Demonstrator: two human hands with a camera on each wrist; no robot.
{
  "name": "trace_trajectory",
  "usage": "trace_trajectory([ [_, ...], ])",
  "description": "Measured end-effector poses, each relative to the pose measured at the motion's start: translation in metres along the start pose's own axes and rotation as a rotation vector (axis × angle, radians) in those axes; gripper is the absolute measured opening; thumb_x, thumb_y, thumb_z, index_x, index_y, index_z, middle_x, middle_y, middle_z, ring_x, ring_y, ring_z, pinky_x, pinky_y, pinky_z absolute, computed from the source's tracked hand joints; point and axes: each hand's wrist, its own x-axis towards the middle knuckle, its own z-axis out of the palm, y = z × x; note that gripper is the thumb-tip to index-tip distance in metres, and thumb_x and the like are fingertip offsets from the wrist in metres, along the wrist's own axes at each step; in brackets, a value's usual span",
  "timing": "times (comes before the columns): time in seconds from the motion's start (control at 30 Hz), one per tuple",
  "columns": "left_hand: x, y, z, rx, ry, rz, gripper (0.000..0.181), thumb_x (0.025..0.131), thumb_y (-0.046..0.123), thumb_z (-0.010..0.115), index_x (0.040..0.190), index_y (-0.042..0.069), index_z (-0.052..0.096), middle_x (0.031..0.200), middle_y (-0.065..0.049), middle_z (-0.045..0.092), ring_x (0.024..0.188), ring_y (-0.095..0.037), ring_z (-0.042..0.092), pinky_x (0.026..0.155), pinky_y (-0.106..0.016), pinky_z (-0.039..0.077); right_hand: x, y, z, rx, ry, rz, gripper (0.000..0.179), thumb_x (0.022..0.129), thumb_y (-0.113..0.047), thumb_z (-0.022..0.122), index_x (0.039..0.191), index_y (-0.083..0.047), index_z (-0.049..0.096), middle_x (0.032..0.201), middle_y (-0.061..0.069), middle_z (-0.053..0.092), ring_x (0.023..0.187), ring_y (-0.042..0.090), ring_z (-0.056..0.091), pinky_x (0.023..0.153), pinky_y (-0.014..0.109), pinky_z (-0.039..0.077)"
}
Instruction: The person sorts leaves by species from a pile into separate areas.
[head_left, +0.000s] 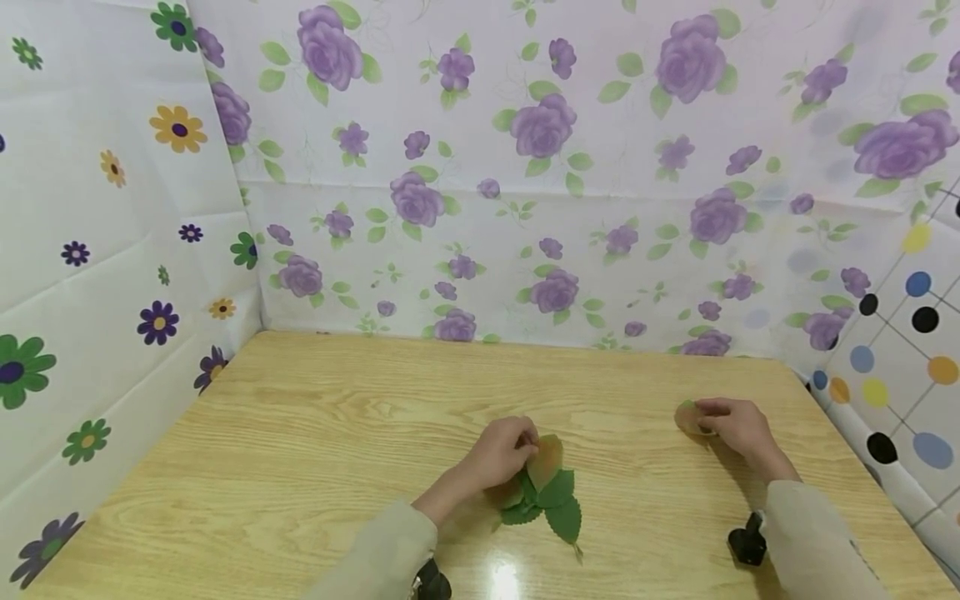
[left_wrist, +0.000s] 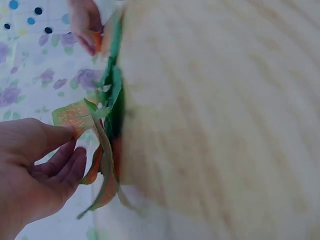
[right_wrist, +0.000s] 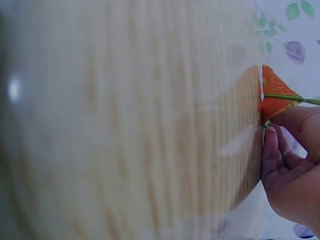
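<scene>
Near the middle of the table my left hand [head_left: 504,450] pinches an orange-green artificial leaf [head_left: 547,461] between thumb and finger. Below that leaf lies a small pile of green artificial leaves [head_left: 564,515] with toothed edges. The left wrist view shows the pinched leaf [left_wrist: 75,116] beside the overlapping green leaves [left_wrist: 116,92], some with orange undersides. Toward the table's right, my right hand [head_left: 738,425] pinches another leaf [head_left: 686,418] close to the tabletop. Seen from the right wrist, this leaf [right_wrist: 276,92] is orange with a green midrib and stem; the fingertips grip its lower edge.
The wooden table [head_left: 337,417] has a glossy surface. Flowered cloth [head_left: 480,242] hangs behind it, with patterned sheets on both sides. A black wrist mount [head_left: 747,543] shows by the right sleeve, another [head_left: 432,581] by the left.
</scene>
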Motion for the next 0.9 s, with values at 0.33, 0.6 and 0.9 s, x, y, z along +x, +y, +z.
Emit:
trace_trajectory([
  [0.33, 0.001, -0.001, -0.008, -0.196, 0.016, -0.131, 0.003, 0.091, -0.001, 0.064, 0.094, -0.001, 0.065, 0.086, -0.005, 0.063, 0.078, -0.017, 0.061, 0.063, -0.024, 0.051, -0.001, -0.001, 0.000, -0.009, -0.007, -0.007, 0.039, 0.096, -0.008, 0.057, 0.128, 0.012, 0.053, 0.115, 0.029, 0.061, 0.108, 0.047, 0.054, 0.091, 0.059, 0.042],
  [0.6, 0.011, 0.005, -0.011, -0.348, 0.049, -0.253, 0.007, 0.093, 0.001, 0.062, 0.099, 0.001, 0.066, 0.091, -0.004, 0.063, 0.084, -0.018, 0.061, 0.069, -0.031, 0.054, -0.004, -0.002, -0.001, -0.002, -0.017, -0.011, 0.040, 0.096, -0.009, 0.057, 0.129, 0.012, 0.052, 0.115, 0.029, 0.062, 0.107, 0.047, 0.055, 0.091, 0.059, 0.042],
  [0.9, 0.045, 0.012, -0.006, -0.642, 0.111, -0.330, 0.015, 0.092, -0.004, 0.060, 0.107, -0.007, 0.064, 0.091, -0.013, 0.063, 0.087, -0.033, 0.066, 0.079, -0.041, 0.056, -0.001, 0.000, 0.000, -0.012, 0.000, -0.037, 0.038, 0.095, -0.008, 0.058, 0.127, 0.012, 0.054, 0.115, 0.029, 0.062, 0.107, 0.047, 0.055, 0.091, 0.058, 0.043],
])
